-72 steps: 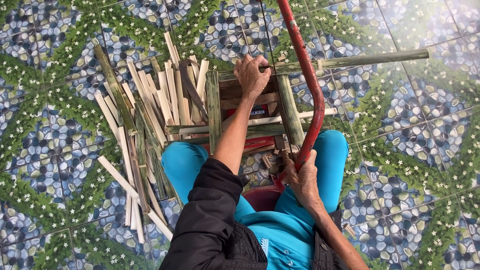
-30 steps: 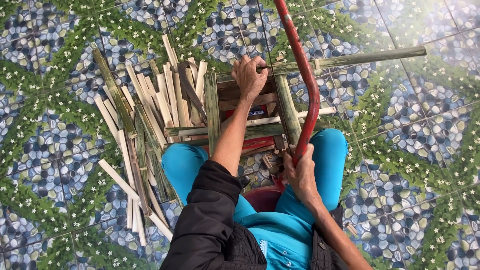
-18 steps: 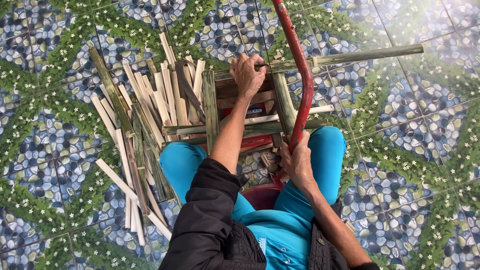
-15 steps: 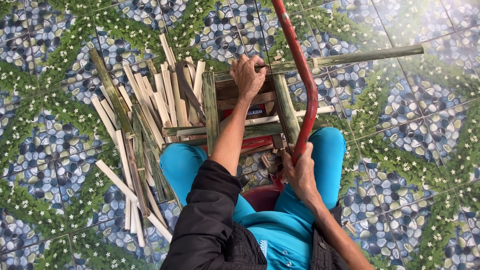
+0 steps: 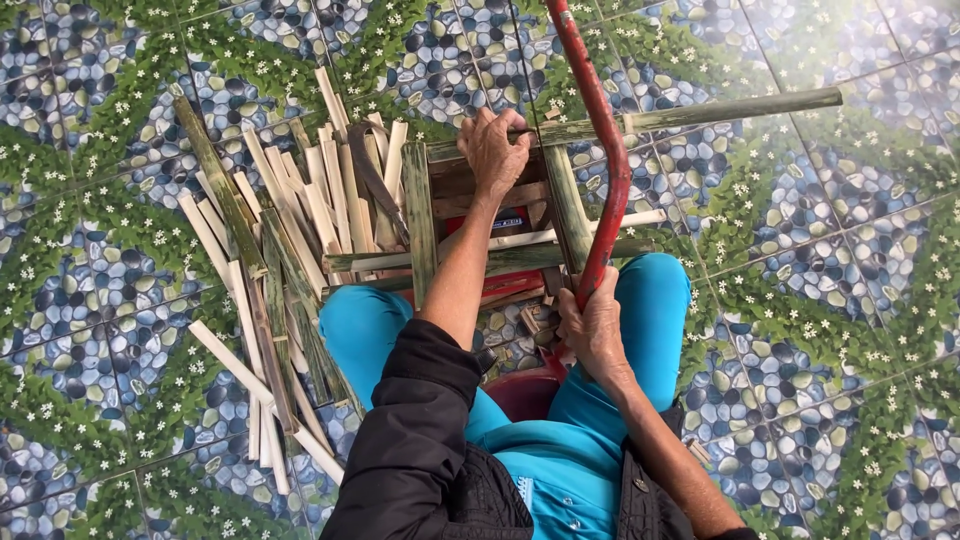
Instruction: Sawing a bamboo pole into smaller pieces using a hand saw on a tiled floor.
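The right hand (image 5: 592, 325) has its grip clamped around the near end of a red curved metal saw frame (image 5: 604, 150), which runs from between the person's knees away to the far edge of the view. The left hand (image 5: 493, 150) reaches out farther, its grip pressed together over a long green bamboo pole (image 5: 700, 112) that lies crosswise, its free end pointing right. Fingers curl over the pole's top at the far edge of a small wooden stand (image 5: 470, 190).

The saw frame crosses over this pole just right of the left hand. Below the pole, the stand is built of green bamboo uprights (image 5: 420, 225) and crossbars, and a pale split bamboo strip (image 5: 600, 225) lies across it under the red frame. A red piece shows inside the stand, partly hidden.

The person sits with both legs in bright turquoise trousers (image 5: 650, 300) spread to either side of the stand, and wears a black jacket sleeve (image 5: 420, 430) on the left arm.

To the left of the stand lies a loose heap of split bamboo slats (image 5: 300, 210), pale and green, fanned out over the floor. Everything rests on a tiled floor printed with blue pebbles and green leaves (image 5: 830, 260).
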